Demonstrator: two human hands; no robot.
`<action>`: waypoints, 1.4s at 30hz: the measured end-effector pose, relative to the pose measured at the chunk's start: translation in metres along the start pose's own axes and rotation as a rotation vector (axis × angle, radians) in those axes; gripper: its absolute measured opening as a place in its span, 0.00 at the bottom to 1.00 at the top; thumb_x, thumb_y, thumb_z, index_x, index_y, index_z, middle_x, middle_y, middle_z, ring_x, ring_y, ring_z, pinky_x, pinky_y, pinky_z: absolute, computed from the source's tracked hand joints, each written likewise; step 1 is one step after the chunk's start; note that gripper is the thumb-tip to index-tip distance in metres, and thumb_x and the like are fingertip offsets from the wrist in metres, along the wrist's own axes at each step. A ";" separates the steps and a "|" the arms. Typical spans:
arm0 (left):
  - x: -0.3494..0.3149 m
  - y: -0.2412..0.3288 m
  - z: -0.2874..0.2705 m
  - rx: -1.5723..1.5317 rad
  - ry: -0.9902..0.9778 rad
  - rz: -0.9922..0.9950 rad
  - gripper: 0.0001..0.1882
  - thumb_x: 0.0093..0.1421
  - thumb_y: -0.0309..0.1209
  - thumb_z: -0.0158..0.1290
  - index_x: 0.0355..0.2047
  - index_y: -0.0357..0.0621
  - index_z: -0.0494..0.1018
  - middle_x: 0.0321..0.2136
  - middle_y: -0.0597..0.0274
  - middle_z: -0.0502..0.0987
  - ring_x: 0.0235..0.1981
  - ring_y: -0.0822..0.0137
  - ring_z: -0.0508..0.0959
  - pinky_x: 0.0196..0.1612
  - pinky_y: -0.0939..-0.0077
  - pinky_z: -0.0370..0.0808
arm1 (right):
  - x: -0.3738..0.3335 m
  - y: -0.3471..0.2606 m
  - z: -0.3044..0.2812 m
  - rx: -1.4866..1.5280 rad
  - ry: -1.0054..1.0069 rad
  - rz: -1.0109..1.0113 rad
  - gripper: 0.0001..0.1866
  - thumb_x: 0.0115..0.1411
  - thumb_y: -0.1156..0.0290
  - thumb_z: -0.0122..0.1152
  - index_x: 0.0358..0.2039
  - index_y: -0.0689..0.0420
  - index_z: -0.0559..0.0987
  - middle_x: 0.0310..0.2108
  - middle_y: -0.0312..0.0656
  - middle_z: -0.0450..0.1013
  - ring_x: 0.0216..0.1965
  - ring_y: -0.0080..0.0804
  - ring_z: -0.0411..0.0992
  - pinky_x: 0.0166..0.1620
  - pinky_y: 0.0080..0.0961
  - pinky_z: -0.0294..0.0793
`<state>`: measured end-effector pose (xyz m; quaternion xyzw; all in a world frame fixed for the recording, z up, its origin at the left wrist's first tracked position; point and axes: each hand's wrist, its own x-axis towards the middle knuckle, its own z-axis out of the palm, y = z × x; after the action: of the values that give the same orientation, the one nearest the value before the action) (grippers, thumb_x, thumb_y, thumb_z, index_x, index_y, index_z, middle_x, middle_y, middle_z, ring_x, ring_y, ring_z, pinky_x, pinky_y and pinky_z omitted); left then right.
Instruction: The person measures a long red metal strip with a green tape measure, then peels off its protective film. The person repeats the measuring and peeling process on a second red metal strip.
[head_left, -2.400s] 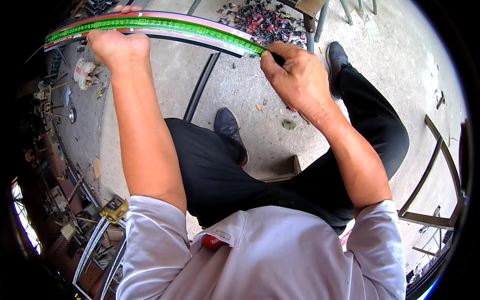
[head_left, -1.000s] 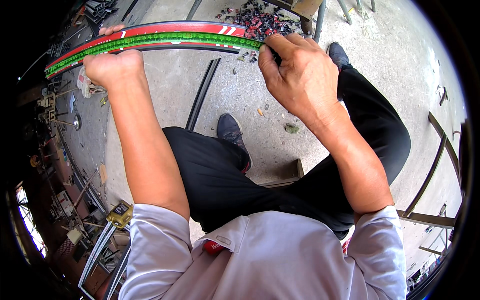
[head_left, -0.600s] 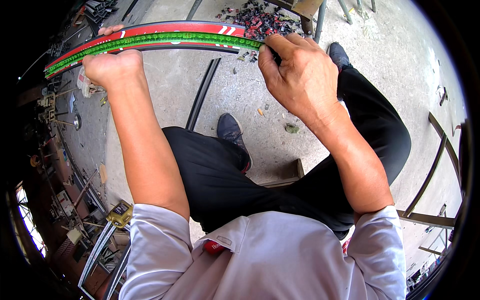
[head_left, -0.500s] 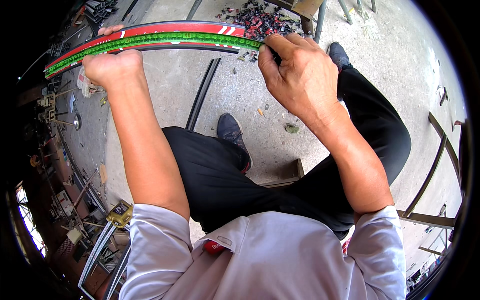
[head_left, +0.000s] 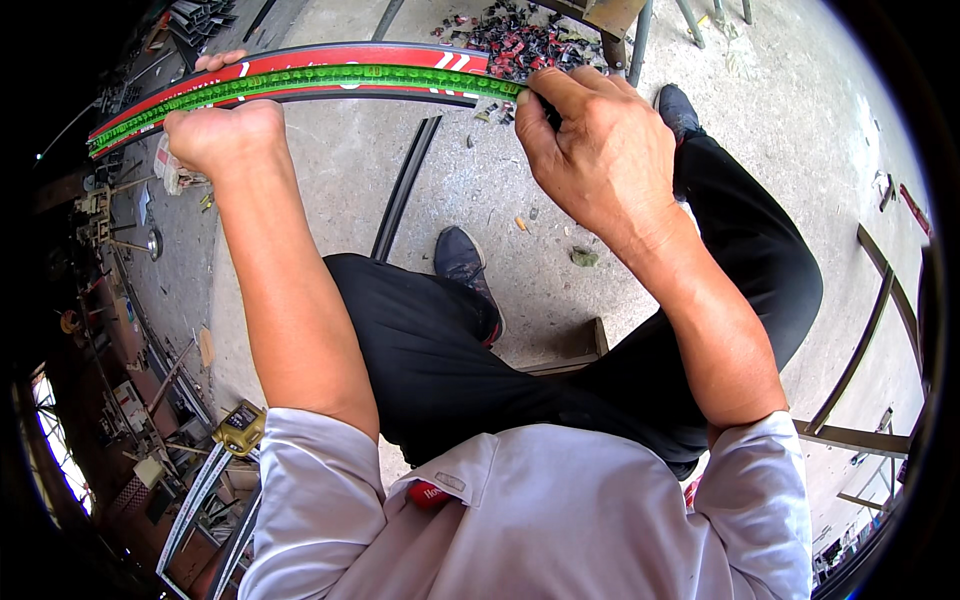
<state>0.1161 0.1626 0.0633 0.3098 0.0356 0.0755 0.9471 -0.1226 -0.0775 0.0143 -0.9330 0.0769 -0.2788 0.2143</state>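
Head view: what is at the center of the scene?
"A green measuring tape (head_left: 330,77), stretched lengthwise over a red-faced strip (head_left: 410,57) with black edges, both raised above the concrete floor (head_left: 570,205)."
"And the fingers?"
"The left hand (head_left: 228,128) curls around the strip, fingertips showing past its far edge; whether it presses the tape too, one cannot tell. The right hand (head_left: 600,140) pinches the tape's end between thumb and forefinger, just beyond the strip's right end."
"The surroundings?"
"Red and black scraps (head_left: 520,40) lie heaped beyond the strip. A dark grooved bar (head_left: 405,190) lies near the left shoe (head_left: 460,262); a metal frame (head_left: 850,437) sits at right."
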 end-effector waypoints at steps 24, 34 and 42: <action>-0.003 0.000 0.002 -0.016 0.033 0.021 0.19 0.71 0.37 0.35 0.38 0.32 0.69 0.32 0.51 0.74 0.31 0.57 0.77 0.43 0.58 0.83 | -0.001 0.000 0.001 0.013 -0.003 0.004 0.07 0.65 0.65 0.65 0.34 0.53 0.85 0.30 0.43 0.80 0.36 0.47 0.82 0.36 0.46 0.83; 0.000 0.001 0.000 0.001 0.020 0.023 0.17 0.69 0.35 0.36 0.37 0.32 0.68 0.32 0.50 0.74 0.31 0.56 0.77 0.42 0.57 0.82 | 0.000 -0.001 0.000 0.013 -0.010 -0.001 0.07 0.65 0.65 0.65 0.33 0.54 0.85 0.30 0.44 0.80 0.36 0.48 0.81 0.37 0.46 0.83; 0.002 0.001 -0.002 -0.008 0.020 0.023 0.16 0.67 0.34 0.37 0.37 0.32 0.68 0.32 0.50 0.74 0.31 0.56 0.77 0.42 0.57 0.82 | 0.000 -0.001 0.001 0.018 -0.007 0.001 0.07 0.65 0.65 0.65 0.32 0.54 0.84 0.30 0.44 0.80 0.35 0.48 0.81 0.37 0.47 0.83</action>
<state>0.1180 0.1647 0.0622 0.3055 0.0412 0.0899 0.9471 -0.1220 -0.0759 0.0143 -0.9319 0.0739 -0.2762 0.2231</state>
